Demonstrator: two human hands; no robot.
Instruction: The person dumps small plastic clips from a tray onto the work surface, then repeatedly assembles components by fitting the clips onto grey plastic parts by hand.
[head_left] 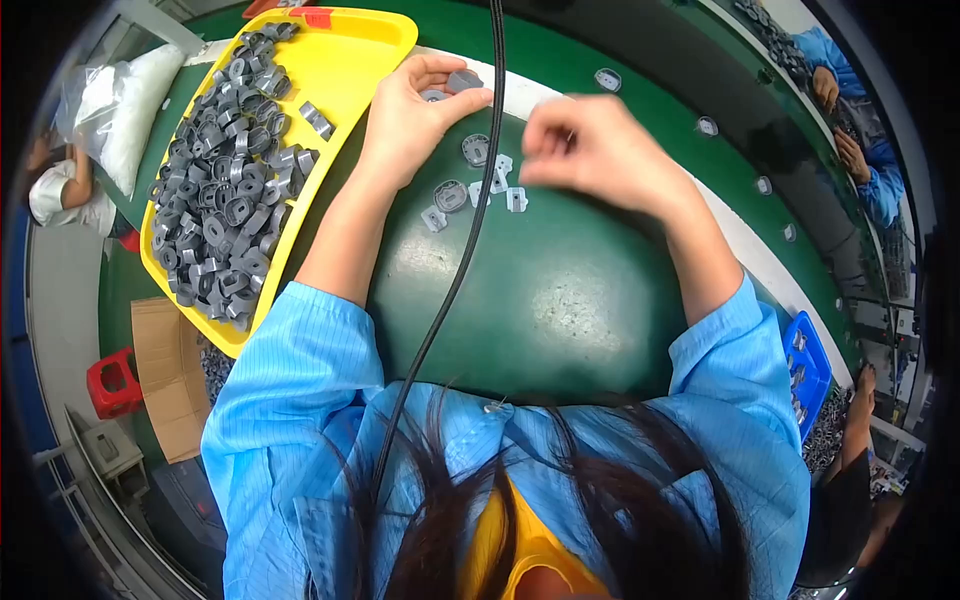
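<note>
My left hand [415,120] is closed at the far side of the green table, with a grey round plastic part [463,80] between thumb and fingers. A second grey part [433,95] shows by its fingers. To the right, my right hand [595,150] is raised with curled fingers; motion smears them, so anything in them cannot be made out. Between and below the hands lie a grey round part [475,150], another round part [450,196] and several small pale grey plates [516,199]. A black cable [462,265] crosses the view in front of the table.
On the left, a yellow tray [365,45] carries a heap of grey parts [225,190]. Beyond a white edge strip, a green strip holds spaced-out parts [707,126]. At right stands a blue bin [822,365]. A cardboard box [165,375] and red stool [112,385] are lower left. Other people work at both sides.
</note>
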